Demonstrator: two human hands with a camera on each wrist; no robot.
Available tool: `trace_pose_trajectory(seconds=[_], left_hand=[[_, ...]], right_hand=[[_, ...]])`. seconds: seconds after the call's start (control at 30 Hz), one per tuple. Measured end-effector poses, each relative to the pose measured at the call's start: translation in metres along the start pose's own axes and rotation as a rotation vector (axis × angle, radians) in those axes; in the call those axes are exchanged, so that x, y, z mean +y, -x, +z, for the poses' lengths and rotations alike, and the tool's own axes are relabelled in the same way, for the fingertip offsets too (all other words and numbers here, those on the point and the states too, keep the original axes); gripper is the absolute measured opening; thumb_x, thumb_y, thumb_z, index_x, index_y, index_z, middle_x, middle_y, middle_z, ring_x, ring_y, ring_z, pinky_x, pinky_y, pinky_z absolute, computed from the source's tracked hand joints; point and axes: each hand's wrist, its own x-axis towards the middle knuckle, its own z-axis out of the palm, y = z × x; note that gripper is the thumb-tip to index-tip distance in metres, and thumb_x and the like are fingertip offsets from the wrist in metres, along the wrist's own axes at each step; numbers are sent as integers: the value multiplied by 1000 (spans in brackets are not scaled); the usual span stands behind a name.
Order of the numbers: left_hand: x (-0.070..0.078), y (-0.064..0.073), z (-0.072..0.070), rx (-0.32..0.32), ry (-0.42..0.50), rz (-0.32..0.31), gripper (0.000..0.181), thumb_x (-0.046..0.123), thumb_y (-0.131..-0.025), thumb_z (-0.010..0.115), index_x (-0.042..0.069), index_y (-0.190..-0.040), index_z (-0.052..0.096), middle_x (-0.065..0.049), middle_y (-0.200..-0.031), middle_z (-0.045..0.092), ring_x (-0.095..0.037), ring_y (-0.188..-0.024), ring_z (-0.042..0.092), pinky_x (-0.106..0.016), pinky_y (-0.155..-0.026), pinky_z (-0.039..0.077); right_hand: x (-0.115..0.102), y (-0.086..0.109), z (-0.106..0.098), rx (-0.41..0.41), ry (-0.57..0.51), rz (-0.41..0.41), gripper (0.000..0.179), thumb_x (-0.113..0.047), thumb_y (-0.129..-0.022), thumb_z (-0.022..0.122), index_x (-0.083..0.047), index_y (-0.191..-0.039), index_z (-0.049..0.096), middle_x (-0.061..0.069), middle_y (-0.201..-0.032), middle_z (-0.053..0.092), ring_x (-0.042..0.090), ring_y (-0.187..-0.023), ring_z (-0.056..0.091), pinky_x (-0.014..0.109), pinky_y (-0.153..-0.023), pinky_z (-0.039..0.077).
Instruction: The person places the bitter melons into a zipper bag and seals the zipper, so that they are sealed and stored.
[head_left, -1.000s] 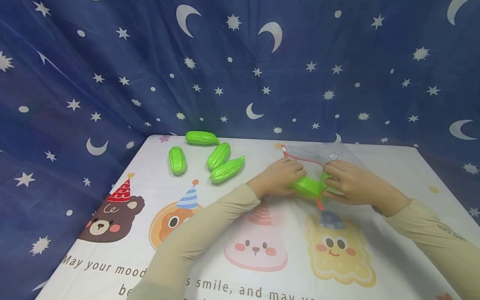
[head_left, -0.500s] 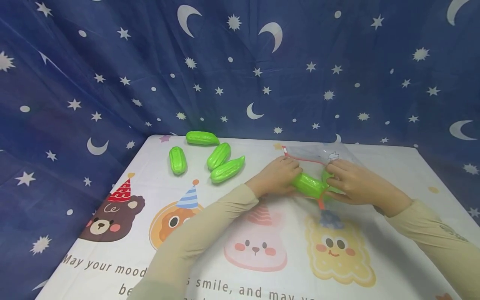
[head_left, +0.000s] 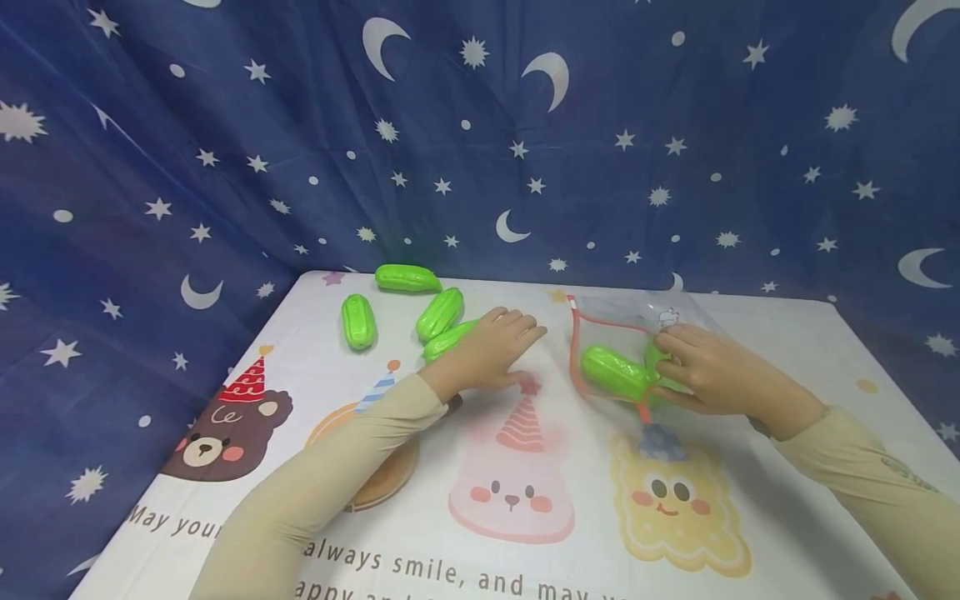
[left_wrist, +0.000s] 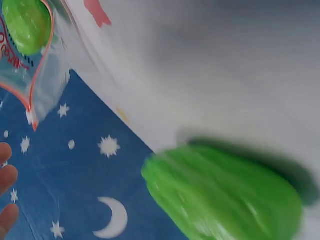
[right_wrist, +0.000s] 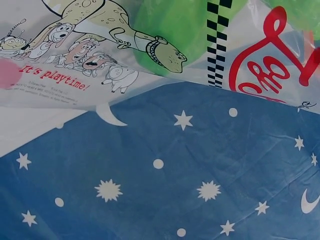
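Observation:
My left hand (head_left: pixel 491 348) is empty, its fingers loosely spread, above the table beside a green ridged toy cucumber (head_left: pixel 447 340), which it partly hides. In the left wrist view that side shows a blurred toy cucumber (left_wrist: pixel 225 195) close up, with fingertips (left_wrist: pixel 7 177) apart from it. My right hand (head_left: pixel 708 367) grips the side of a clear zip bag (head_left: pixel 576 354) with a red zip edge and printed cartoons. The bag's mouth gapes toward the left. Inside lies one toy cucumber (head_left: pixel 615 372), with more green (right_wrist: pixel 170 35) showing through the printed plastic in the right wrist view.
More toy cucumbers lie at the back left: one upright in view (head_left: pixel 358 322), one along the back edge (head_left: pixel 407 278), and one slanted (head_left: pixel 440 313). A white cartoon-printed cloth (head_left: pixel 510 500) covers the table. A blue star-patterned curtain (head_left: pixel 420 125) rises behind it.
My left hand has let go of a toy cucumber inside the bag's mouth and moved left toward the others. My right hand stays on the bag.

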Motion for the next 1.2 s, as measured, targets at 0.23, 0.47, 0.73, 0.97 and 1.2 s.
trace_pose_trajectory(seconds=[0.23, 0.47, 0.73, 0.97, 1.2], left_hand=[[-21, 41, -9, 65, -19, -45, 63, 42, -79, 68, 7, -128, 51, -8, -119, 58, -24, -111, 54, -39, -99, 42], [-42, 73, -4, 114, -56, -154, 64, 40, -75, 73, 6, -126, 54, -11, -116, 60, -27, -111, 57, -41, -96, 45], [-59, 90, 11, 73, -15, -236, 60, 40, -77, 70, 7, -125, 55, -10, -113, 60, -26, -104, 56, -41, -94, 44], [-62, 92, 19, -8, 14, -270, 61, 41, -79, 69, 6, -126, 53, -11, -115, 58, -27, -107, 55, -43, -96, 43], [-64, 91, 25, -78, 22, -298, 62, 41, -79, 68, 7, -129, 51, -11, -116, 58, -28, -107, 55, -43, -97, 42]], right_hand=[[-1, 3, 1, -25, 4, 20, 42, -34, -98, 39, -10, -67, 53, 5, -78, 46, 19, -69, 41, 31, -61, 39], [-2, 1, 0, -28, 8, 27, 41, -34, -98, 39, -10, -68, 53, 5, -78, 47, 18, -69, 41, 31, -61, 39], [-2, 1, -1, -30, 6, 26, 41, -34, -98, 38, -10, -69, 54, 5, -78, 46, 19, -69, 40, 31, -61, 38], [-1, 2, 1, -28, 11, 23, 41, -33, -98, 38, -9, -69, 54, 6, -78, 46, 19, -69, 41, 31, -61, 39], [-1, 0, 1, -19, 12, 16, 40, -32, -98, 39, -9, -68, 53, 6, -78, 45, 18, -68, 40, 30, -60, 38]])
